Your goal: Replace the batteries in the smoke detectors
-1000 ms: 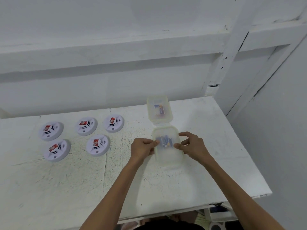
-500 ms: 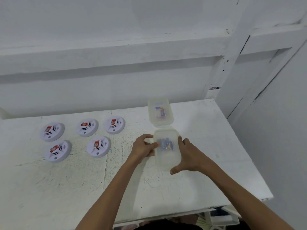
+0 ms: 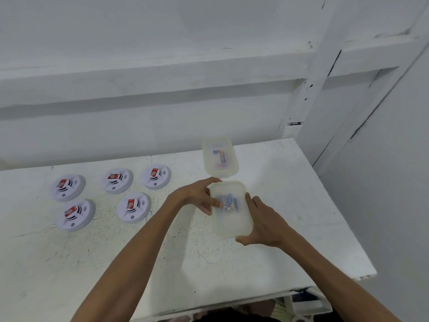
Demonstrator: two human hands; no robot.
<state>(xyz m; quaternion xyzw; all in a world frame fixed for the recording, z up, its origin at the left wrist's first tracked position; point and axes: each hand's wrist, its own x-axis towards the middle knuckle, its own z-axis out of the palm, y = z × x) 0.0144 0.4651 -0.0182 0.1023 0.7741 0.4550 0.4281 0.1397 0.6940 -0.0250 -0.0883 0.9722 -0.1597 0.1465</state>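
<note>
Across 1 second, hardly any movement on the bench (image 3: pixel 301 205); shift confined to the grip. Change in the right hand (image 3: pixel 262 224): no longer pinching at the far part of the near container (image 3: pixel 229 226), now wrapped round its right wall and near corner, clamped there. For the left hand (image 3: pixel 197 196), same post at the left rim, fingers curled over the edge, gripping. Reads as a firmer brace for prising off what looks like a lid, so supply not yet opened and no detector touched; task barely begun.

Count, largest down:
- 1 bench.
- 2 translucent tubs: near container between both hands, right of middle; far container (image 3: pixel 209 161) just behind it.
- 5 smoke detectors (image 3: pixel 133 206) on the left, well apart from the hands: 3 behind, 2 in front, each with a red-and-white block on top.
- Inside the near container, a small cluster of batteries (image 3: pixel 228 202), number too blurred to tell.
- 1 labelled pack (image 3: pixel 220 156) in the far container.
</note>
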